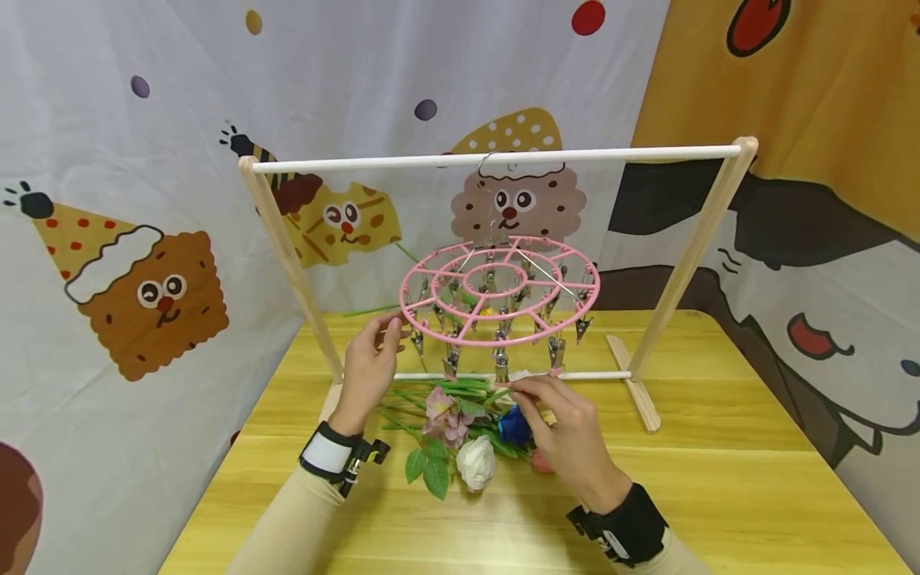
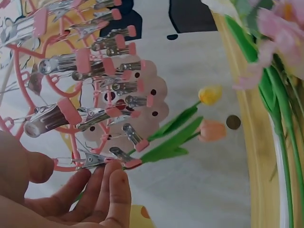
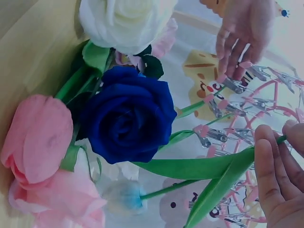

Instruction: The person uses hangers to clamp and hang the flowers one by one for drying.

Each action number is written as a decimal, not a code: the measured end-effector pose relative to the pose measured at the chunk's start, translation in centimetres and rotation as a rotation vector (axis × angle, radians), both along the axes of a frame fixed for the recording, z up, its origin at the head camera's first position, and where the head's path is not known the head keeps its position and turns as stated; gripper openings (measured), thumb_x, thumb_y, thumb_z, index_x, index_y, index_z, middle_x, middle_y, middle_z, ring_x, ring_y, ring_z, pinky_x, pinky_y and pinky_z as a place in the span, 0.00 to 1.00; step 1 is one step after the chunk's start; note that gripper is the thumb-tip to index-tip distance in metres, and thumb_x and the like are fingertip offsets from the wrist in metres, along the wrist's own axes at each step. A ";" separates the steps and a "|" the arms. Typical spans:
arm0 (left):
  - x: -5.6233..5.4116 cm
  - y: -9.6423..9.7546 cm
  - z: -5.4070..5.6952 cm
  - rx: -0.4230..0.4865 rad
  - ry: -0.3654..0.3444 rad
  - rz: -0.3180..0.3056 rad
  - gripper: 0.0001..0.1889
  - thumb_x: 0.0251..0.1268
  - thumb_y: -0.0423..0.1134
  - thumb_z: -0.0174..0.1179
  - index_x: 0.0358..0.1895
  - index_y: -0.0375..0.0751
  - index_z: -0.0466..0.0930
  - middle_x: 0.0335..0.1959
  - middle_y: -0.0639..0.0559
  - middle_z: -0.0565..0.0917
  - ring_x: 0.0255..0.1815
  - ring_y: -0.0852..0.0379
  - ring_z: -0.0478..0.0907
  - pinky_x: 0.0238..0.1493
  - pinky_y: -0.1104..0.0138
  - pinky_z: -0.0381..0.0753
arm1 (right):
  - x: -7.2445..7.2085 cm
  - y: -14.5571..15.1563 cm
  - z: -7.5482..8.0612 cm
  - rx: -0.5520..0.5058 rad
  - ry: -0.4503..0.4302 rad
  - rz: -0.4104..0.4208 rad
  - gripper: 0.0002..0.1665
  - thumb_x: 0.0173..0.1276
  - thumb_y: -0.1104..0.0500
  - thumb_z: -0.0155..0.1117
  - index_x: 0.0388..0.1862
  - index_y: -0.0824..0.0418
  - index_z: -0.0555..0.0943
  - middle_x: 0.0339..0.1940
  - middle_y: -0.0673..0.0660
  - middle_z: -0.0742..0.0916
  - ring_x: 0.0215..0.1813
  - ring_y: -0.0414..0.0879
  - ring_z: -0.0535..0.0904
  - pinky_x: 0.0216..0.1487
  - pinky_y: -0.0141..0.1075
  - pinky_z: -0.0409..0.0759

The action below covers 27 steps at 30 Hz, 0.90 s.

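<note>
A pink round clip hanger (image 1: 496, 341) with several metal clips hangs from a white rod. My left hand (image 1: 370, 363) is at its left rim, fingers loosely extended, fingertips right at a clip (image 2: 92, 159). My right hand (image 1: 564, 423) is below the front rim, close to a hanging clip (image 1: 501, 363). Its thumb and fingers pinch a green leafy stem (image 3: 228, 168); which blossom belongs to it I cannot tell. A white-and-blue tulip (image 3: 126, 197) shows beneath the leaves. A yellow tulip (image 2: 210, 95) and a peach tulip (image 2: 212, 130) hang below the clips.
Under the hanger lie artificial flowers: a white rose (image 1: 476, 463), a blue rose (image 3: 128, 116), a pink-purple flower (image 1: 447, 419) and a pink tulip (image 3: 40, 140). A wooden stand (image 1: 690, 255) holds up the rod (image 1: 402, 162), its feet on the wooden table (image 1: 719, 495). A printed cloth (image 1: 345, 64) hangs behind.
</note>
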<state>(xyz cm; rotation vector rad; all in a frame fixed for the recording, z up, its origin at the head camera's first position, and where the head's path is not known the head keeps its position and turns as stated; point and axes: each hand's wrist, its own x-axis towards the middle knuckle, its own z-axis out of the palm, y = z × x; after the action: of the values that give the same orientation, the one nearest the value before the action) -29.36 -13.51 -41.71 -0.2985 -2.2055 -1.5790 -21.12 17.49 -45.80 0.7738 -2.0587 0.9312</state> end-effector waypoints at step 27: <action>-1.4 1.3 0.8 0.028 -0.086 -0.110 0.15 0.95 0.32 0.58 0.70 0.29 0.87 0.55 0.29 0.90 0.59 0.34 0.91 0.54 0.73 0.94 | 0.5 1.3 -1.1 -0.234 0.027 0.145 0.28 0.69 0.83 0.74 0.63 0.64 0.91 0.54 0.63 0.97 0.55 0.49 0.96 0.67 0.33 0.92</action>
<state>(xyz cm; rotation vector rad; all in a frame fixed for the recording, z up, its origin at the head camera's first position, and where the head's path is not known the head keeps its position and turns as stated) -30.75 -12.25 -40.90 -0.3553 -2.2642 -1.7098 -20.62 18.84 -46.85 0.8109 -1.8478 1.2114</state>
